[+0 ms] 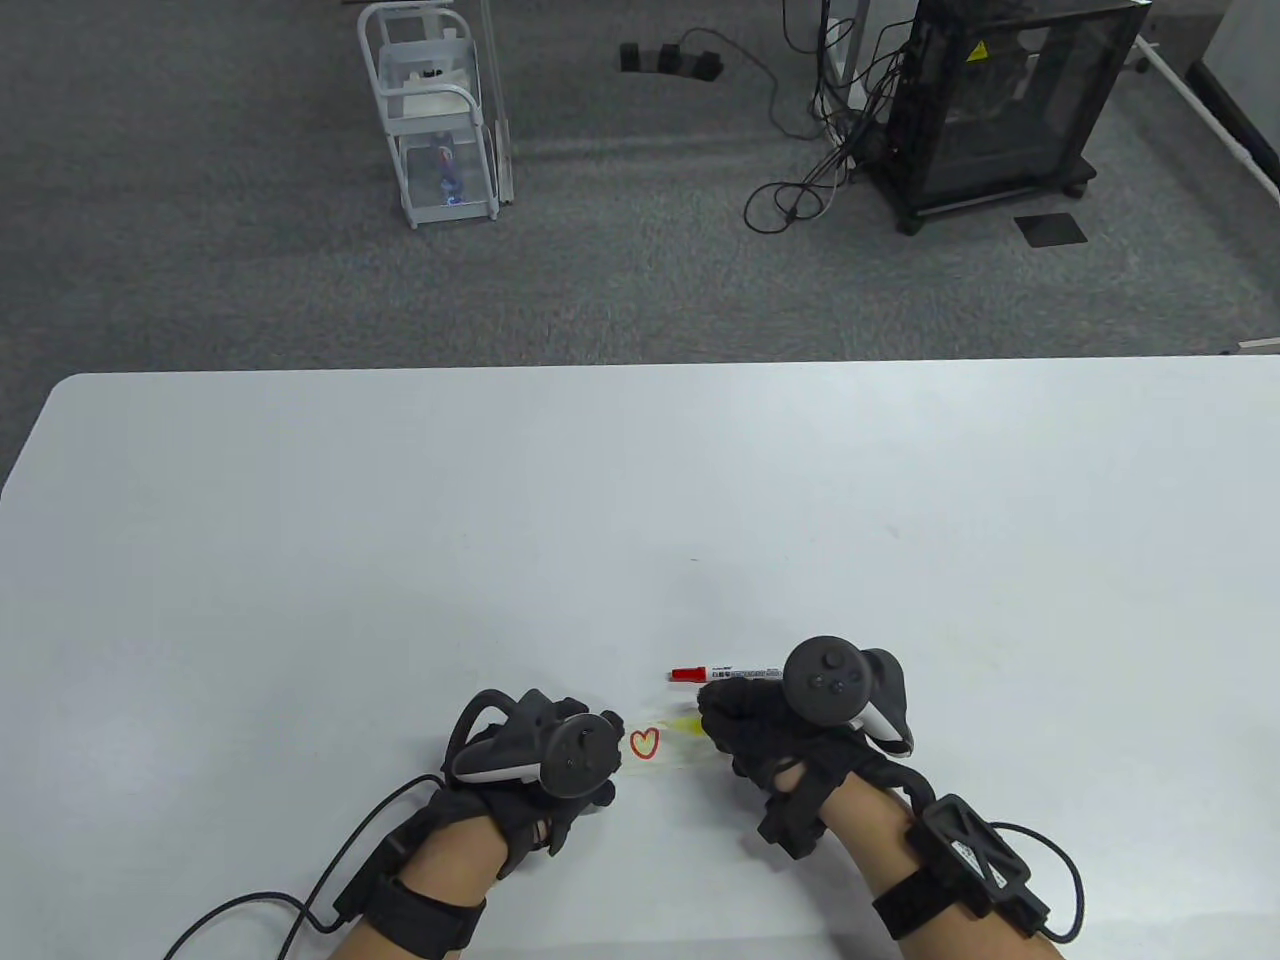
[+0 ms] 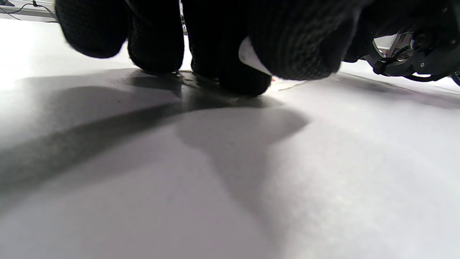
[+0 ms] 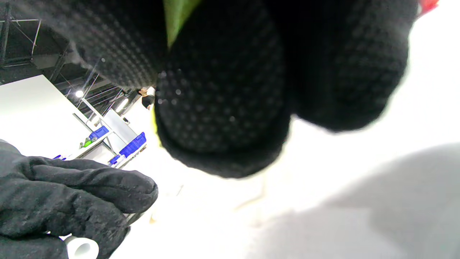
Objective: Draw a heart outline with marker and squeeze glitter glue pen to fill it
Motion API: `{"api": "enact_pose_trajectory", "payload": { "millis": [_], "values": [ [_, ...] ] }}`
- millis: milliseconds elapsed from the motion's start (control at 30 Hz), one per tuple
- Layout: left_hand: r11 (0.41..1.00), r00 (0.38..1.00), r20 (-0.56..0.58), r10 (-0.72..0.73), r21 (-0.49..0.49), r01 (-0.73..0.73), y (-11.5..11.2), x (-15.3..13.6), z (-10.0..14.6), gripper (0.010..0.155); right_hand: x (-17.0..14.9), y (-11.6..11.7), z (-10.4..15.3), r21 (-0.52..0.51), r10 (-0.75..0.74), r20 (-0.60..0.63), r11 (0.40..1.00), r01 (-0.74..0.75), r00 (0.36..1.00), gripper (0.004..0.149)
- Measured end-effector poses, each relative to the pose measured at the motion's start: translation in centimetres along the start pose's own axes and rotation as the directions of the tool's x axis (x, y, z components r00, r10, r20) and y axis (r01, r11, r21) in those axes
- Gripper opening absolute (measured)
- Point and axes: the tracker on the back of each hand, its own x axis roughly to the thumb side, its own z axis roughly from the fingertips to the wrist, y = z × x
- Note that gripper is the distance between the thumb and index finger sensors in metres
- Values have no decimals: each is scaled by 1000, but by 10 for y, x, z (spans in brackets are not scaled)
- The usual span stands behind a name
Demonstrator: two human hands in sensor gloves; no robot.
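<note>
Here, the wide white table [image 1: 400, 520] carries everything, and both of your hands sit close to its near edge, a little right of the middle. Your right hand [image 1: 770, 735], in its black knitted sensor glove with a dark tracker on its back, has the fingers curled round a yellow-green glitter glue pen [image 1: 685, 722]; the table view shows only the pen's pale tip poking out leftward toward the drawing, and the right wrist view shows a green sliver [image 3: 176, 14] between the gloved fingers. Your left hand [image 1: 545, 760], gloved the same way, rests on the table just left of the drawing with its fingers bent and their tips down on the surface; the left wrist view shows a small white thing [image 2: 251, 57] tucked between thumb and fingers, but you cannot tell what it is.

The white marker with a red cap [image 1: 715, 673] lies flat on the table just beyond your right hand, cap pointing left, its rear end hidden by the glove. Between your two hands sits the small red heart outline [image 1: 645, 743], drawn on a thin clear sheet whose edges barely show, just beside the pen's tip.
</note>
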Motion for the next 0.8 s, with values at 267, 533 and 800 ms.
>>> {"api": "enact_pose_trajectory", "payload": {
  "millis": [267, 533, 800],
  "values": [
    [990, 995, 21, 97, 99, -99, 10, -12, 11, 47, 0, -3, 1, -23, -13, 17, 1000, 14, 1000, 47],
    [929, 991, -8, 132, 351, -121, 30, -18, 32, 49, 14, -9, 8, -60, -98, 144, 992, 107, 985, 47],
    [926, 992, 20, 125, 356, -124, 31, -8, 31, 50, 32, 0, 14, -32, -105, 221, 993, 114, 970, 47]
  ]
}}
